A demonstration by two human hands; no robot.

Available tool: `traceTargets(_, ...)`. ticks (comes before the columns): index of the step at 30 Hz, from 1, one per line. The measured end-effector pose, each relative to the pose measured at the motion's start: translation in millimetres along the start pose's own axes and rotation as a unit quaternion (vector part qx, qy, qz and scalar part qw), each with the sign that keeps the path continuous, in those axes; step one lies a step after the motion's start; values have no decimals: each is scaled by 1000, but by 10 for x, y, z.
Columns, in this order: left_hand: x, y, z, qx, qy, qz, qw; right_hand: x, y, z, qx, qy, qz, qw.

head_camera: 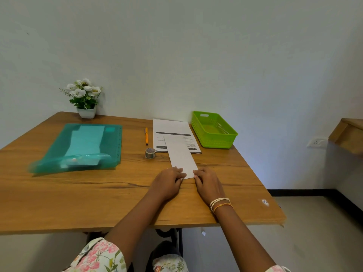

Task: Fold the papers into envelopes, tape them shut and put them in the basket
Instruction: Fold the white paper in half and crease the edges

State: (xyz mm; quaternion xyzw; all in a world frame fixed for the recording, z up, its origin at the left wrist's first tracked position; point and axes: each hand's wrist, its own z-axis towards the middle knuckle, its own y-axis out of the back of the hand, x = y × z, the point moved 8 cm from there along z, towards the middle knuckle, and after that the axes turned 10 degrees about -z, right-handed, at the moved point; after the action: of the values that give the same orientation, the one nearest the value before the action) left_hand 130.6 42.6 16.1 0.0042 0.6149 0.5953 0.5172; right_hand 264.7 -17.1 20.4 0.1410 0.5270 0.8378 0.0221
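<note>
— Where is the paper point(181, 156), and which way does it run?

— On the desk point(98, 193), right of middle. It is a long narrow folded strip, blank side up. Its long axis runs from the near edge away toward the wall, leaning slightly left at the far end. That far end lies over a printed sheet point(172, 132), whose text reads upside down from here.

— And the basket point(214, 129)?

— Green, just right of the printed sheet, near the wall. Nothing shows inside it.

— The tape point(150, 153)?

— A small roll standing just left of the strip, below an orange pen point(146, 136).

— What can't you make out?

— The strip's near end is covered by the hands, so its corners there are hidden. The print on the sheet is too small to read. A teal folder point(82, 148) on the left holds pale papers, blurred through the plastic.

— The hands?

— The left hand point(169, 182) lies on the strip's near left corner, fingers point(179, 174) bent and close together, tips on the paper. The right hand point(208, 183) is at the near right corner, fingertips against the edge. Whether either pinches or only presses, I cannot tell.

— Anything else?

— A potted flower point(84, 97) at the far left, by the wall.
</note>
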Motion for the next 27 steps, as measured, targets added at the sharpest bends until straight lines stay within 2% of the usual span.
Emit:
traceTargets(4, -14, -76, -72, 65, -13, 83, 994, 153, 72, -123, -11, 49, -1, 999)
traceTargets(6, 1, -115, -103, 88, -15, 111, 990, 255, 60, -207, 15, 80, 5, 997)
traceTargets(9, 9, -133, -139, 111, -18, 145, 983, 263, 29, -263, 58, 78, -8, 995)
traceTargets(15, 4, -123, -175, 126, -14, 175, 976, 108, 36, -256, 69, -3, -22, 997)
traceTargets(21, 6, -129, -170, 126, -11, 176, 976, 99, 21, -188, 49, -64, -9, 997)
traceTargets(24, 12, -131, -169, 124, -10, 171, 977, -66, 105, -61, 25, -172, 44, 984)
traceTargets(27, 16, -134, -171, 119, -10, 156, 980, -197, 58, 68, 63, -266, 95, 957)
